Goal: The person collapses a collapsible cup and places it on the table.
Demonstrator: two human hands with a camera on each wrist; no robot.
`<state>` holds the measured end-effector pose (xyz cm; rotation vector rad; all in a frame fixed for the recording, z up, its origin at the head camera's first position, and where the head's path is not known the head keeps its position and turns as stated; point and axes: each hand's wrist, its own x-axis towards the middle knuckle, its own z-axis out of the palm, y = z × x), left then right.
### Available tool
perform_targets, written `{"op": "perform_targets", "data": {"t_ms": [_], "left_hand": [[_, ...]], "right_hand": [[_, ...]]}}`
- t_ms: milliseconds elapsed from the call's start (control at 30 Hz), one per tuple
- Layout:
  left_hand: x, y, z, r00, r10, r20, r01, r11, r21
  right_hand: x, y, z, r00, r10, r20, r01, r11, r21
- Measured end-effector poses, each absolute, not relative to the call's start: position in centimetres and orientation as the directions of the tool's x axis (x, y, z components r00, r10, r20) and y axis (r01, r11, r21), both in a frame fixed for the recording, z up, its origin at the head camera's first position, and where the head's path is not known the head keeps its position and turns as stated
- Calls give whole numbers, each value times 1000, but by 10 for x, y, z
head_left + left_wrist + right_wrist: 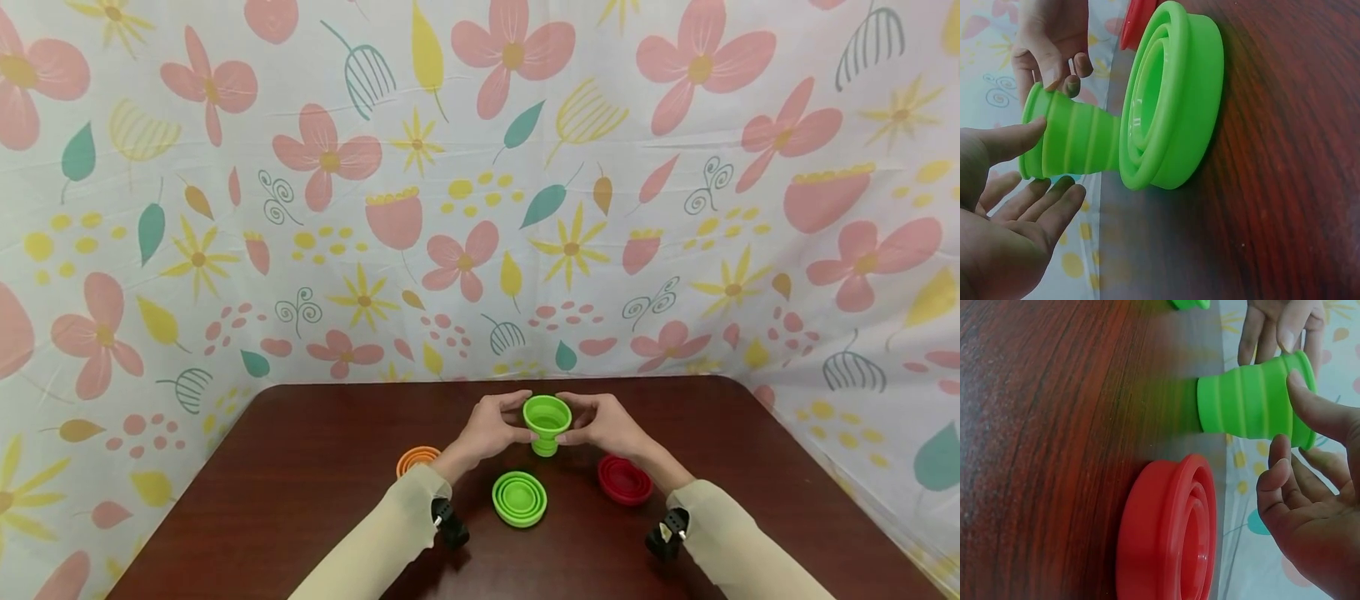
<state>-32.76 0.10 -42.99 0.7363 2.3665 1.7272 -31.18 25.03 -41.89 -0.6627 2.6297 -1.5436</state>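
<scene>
A green collapsible cup, pulled out to its full stepped height, stands upright between both hands near the far part of the table. My left hand pinches its rim from the left, thumb on the near side and fingers behind. From the right, my right hand pinches the same rim in a like way. The right wrist view shows the cup's ribbed wall and its narrow base close to the tabletop. Nearer to me lies a second green collapsible cup, folded flat into rings.
Right of the folded green cup, a flattened red collapsible cup lies close under my right forearm. An orange one, also flattened, is partly hidden behind my left wrist. The dark wooden table meets a flower-patterned cloth at its far edge.
</scene>
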Motion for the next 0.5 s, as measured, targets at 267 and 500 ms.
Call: {"op": "perform_targets", "data": {"t_ms": [267,500], "left_hand": [[-332,3,-431,-884,441,152,263,203,943],[-335,4,-433,-890,430,152,250,182,951]], "right_hand": [[-312,252,-420,-904,-380,195,-349,393,-851],[-311,251,-419,-907,-375,191,-340,385,-858]]}}
